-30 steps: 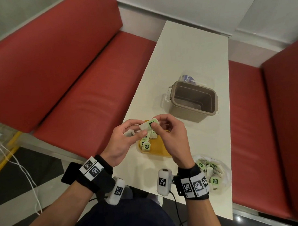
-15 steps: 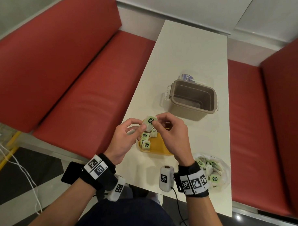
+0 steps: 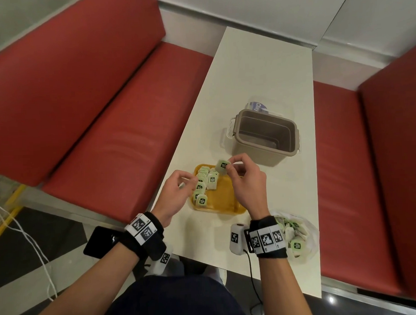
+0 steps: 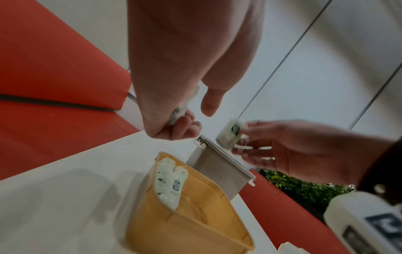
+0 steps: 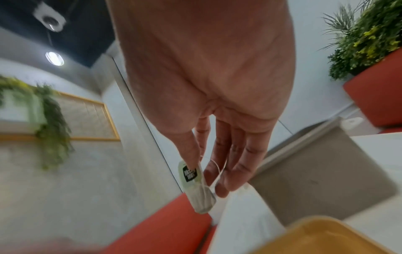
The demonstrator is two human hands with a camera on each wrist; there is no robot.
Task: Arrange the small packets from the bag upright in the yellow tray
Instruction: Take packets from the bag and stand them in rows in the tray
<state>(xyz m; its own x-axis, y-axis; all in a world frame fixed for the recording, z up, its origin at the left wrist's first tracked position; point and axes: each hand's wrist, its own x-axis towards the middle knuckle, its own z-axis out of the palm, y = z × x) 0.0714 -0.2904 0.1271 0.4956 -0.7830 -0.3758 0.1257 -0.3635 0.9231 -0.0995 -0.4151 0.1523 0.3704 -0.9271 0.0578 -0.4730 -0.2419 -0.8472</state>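
The yellow tray (image 3: 227,205) lies near the table's front edge, with a row of green-and-white packets (image 3: 204,184) standing along its left side. My right hand (image 3: 229,164) pinches one green packet (image 3: 222,166) between thumb and fingers, just above the tray's far rim; its string hangs loose in the right wrist view (image 5: 193,182). My left hand (image 3: 191,181) hovers at the tray's left edge. Its fingers curl round a crumpled white packet (image 4: 179,111). The clear bag (image 3: 297,236) of packets lies by my right wrist.
An open grey container (image 3: 265,136) stands just beyond the tray, its lid (image 3: 259,107) behind it. Red bench seats (image 3: 112,141) run along both sides of the narrow white table (image 3: 258,68). A cable (image 3: 252,273) trails from my right wrist.
Both hands held one packet together above the tray; now they have parted. The right hand carries the green packet toward the tray's far rim and the left has drawn back left.
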